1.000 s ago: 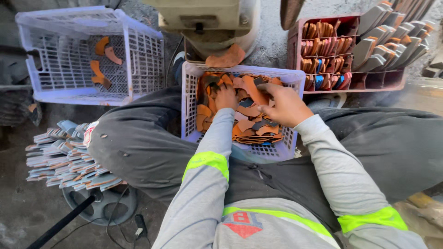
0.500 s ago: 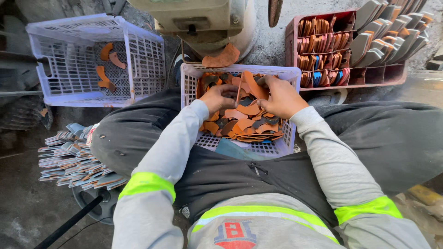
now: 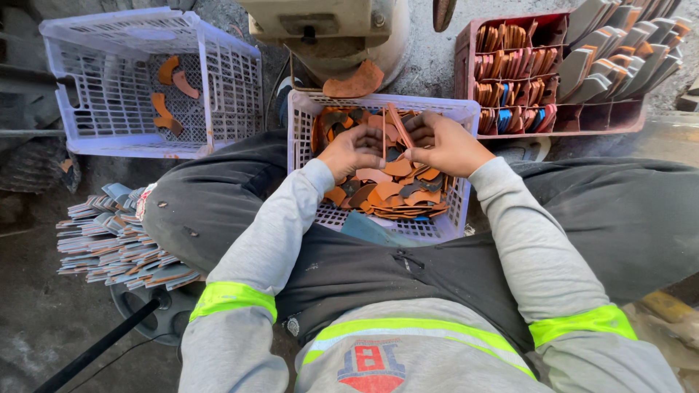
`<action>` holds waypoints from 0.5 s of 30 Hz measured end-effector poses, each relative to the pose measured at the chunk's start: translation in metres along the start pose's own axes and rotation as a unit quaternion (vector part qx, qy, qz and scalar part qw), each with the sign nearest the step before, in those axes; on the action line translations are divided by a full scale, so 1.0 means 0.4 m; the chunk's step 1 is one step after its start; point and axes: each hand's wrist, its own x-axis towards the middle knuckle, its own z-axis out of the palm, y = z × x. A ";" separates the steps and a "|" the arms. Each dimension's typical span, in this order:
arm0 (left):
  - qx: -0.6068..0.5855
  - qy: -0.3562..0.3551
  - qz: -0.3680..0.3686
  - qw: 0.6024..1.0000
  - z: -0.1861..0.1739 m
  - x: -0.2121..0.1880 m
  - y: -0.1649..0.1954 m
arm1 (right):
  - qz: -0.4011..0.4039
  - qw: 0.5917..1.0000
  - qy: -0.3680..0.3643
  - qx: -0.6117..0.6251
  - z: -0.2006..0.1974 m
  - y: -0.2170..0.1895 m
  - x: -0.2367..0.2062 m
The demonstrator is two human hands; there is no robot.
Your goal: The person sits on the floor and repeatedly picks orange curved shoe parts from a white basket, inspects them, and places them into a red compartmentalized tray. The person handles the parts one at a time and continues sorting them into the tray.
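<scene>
Leather pieces (image 3: 386, 191) fill the white basket (image 3: 451, 175) on the person's lap, both hands in among them.
Left hand (image 3: 352, 151) and right hand (image 3: 445, 145) have just lifted from the heap and now pinch one thin orange piece (image 3: 397, 125) upright between them. Basket walls hem the wrists close; open room lies far left, by the near-empty crate (image 3: 218, 80).
</scene>
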 end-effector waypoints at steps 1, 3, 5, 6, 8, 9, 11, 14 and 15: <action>-0.006 0.003 0.005 1.000 0.009 -0.002 0.006 | 0.015 0.998 -0.020 0.060 0.005 0.004 0.004; -0.019 0.009 0.014 1.000 0.026 -0.002 0.014 | 0.006 0.998 -0.025 0.056 0.013 0.009 0.009; 0.036 -0.033 0.020 0.999 0.021 -0.001 0.012 | 0.000 0.999 -0.025 0.026 0.020 0.012 0.008; 0.062 -0.052 0.021 0.996 0.010 0.000 0.003 | -0.002 1.000 -0.022 -0.003 0.019 0.012 0.006; 0.204 -0.045 -0.023 0.978 -0.058 0.004 -0.013 | 0.006 0.994 -0.011 -0.106 0.015 0.014 0.005; 0.273 -0.042 -0.045 0.960 -0.105 0.007 -0.026 | 0.020 0.984 -0.003 -0.180 0.011 0.016 0.002; 0.511 0.068 -0.089 0.852 -0.181 0.027 -0.071 | 0.038 0.953 -0.001 -0.301 0.004 0.021 0.002; 0.583 0.149 -0.342 0.722 -0.251 0.062 -0.155 | 0.052 0.919 -0.021 -0.390 0.017 0.038 0.004; 0.557 0.162 -0.387 0.716 -0.255 0.071 -0.184 | 0.051 0.920 -0.032 -0.388 0.022 0.044 0.007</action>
